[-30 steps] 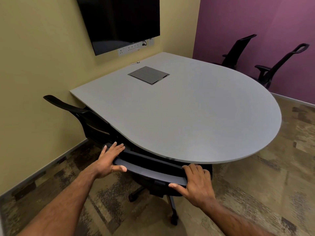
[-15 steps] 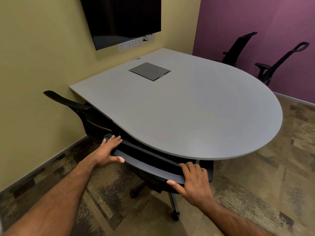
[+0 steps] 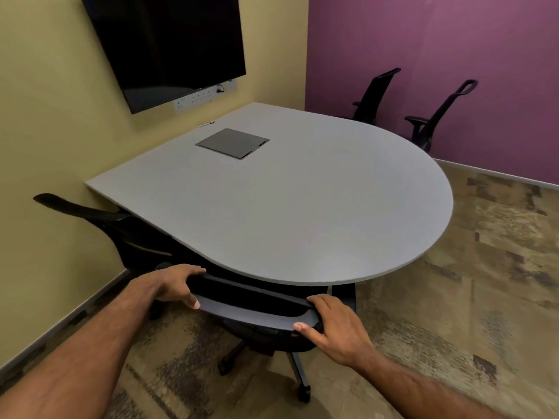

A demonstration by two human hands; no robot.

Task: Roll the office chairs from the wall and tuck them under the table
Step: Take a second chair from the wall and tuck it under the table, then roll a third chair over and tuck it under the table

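Head camera view, looking down at a black office chair (image 3: 257,320) whose backrest top is held by two bare hands at the near edge of a grey table (image 3: 302,207). The left hand (image 3: 171,285) is closed over the left end of the backrest's top bar, fingers curled over the far side and thumb pressed on the near face. The right hand (image 3: 335,323) clasps the right end the same way, thumb on the near face and fingers draped over the top. Between the two hands runs the grey-black bar; just beyond it the table's rounded edge overhangs the seat, so the chair sits mostly tucked under. Below the grip, a chair leg and caster (image 3: 303,392) rest on patterned carpet (image 3: 453,313). Left of the left hand, a second black chair (image 3: 121,228) is tucked under the table's straight side, near a yellow wall (image 3: 54,116). Far beyond the grip, across the table, two more black chairs (image 3: 375,95) (image 3: 438,116) stand against a purple wall (image 3: 453,40). A dark panel (image 3: 232,143) is set in the tabletop, and a black screen (image 3: 169,43) hangs on the yellow wall.
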